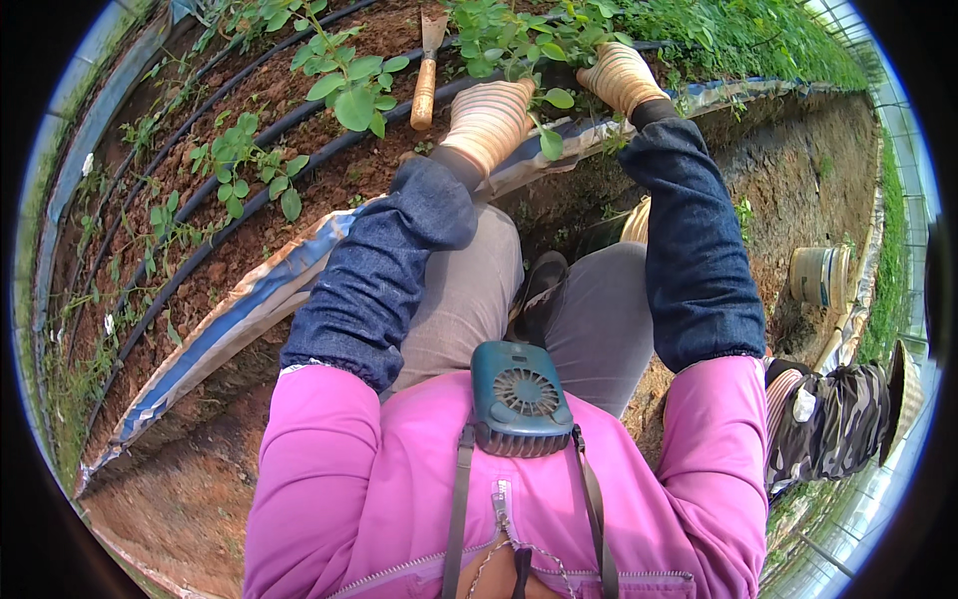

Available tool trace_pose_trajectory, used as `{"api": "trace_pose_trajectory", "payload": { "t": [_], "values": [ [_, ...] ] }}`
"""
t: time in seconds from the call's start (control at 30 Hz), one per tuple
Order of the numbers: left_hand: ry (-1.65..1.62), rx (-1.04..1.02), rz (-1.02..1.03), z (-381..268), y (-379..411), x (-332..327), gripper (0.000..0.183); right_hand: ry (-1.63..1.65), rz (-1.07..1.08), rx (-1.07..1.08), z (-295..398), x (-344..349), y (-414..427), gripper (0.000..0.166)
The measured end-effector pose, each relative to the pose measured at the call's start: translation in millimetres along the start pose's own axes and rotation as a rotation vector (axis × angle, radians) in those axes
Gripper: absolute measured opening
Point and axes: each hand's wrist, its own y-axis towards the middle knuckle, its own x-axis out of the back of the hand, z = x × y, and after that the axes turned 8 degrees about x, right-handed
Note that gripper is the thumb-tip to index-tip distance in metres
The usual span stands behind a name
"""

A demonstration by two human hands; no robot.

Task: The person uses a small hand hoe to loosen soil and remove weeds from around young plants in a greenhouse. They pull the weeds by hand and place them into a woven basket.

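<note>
My left hand (490, 123), in a striped knit glove, is closed among the leafy green plants (494, 37) at the bed's near edge. Leaves and stems stick out beside its fingers. Just right of it, my right hand (621, 77), gloved alike, has its fingers curled into the same foliage; the leaves hide its fingertips. A small trowel-like hand tool with a wooden handle (423, 93) and a flat metal blade lies on the red-brown soil, left of my left hand and apart from it. One leafy sprig (551, 142) hangs over the edge between my hands.
Black irrigation hoses (329, 150) run along the bed. Blue-and-white sheeting (247, 307) lines its edge. A white bucket (816, 277) stands on the dirt path at right. Another person (831, 419) in camouflage clothing is near my right side. A portable fan (522, 397) hangs at my chest.
</note>
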Motion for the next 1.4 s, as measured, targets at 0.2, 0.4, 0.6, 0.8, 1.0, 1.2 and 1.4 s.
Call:
{"api": "trace_pose_trajectory", "payload": {
  "t": [0.2,0.4,0.6,0.8,1.0,1.2,1.4],
  "values": [
    [0.014,0.094,0.033,-10,17,-3,0.029,-0.006,0.148,0.134,1,-4,-8,0.047],
    [-0.204,0.199,-0.110,4,22,-19,0.040,0.036,-0.102,0.015,-2,-42,9,0.038],
    [-0.389,0.324,-0.084,41,58,-39,0.027,0.054,-0.102,0.072,-34,-25,5,0.045],
    [-0.959,0.154,-0.486,15,56,-38,0.035,0.120,-0.230,-0.144,-65,-21,-15,0.045],
    [-1.239,0.088,-0.335,-123,26,-8,0.025,0.086,-0.368,0.076,-143,4,-143,0.033],
    [-0.547,-0.429,0.354,-211,-30,-3,0.061,0.417,0.029,-0.559,-211,2,-296,0.052],
    [-0.650,-0.187,-0.072,-101,-31,2,0.024,0.198,0.027,-0.496,-161,-1,-268,0.050]
  ]
}}
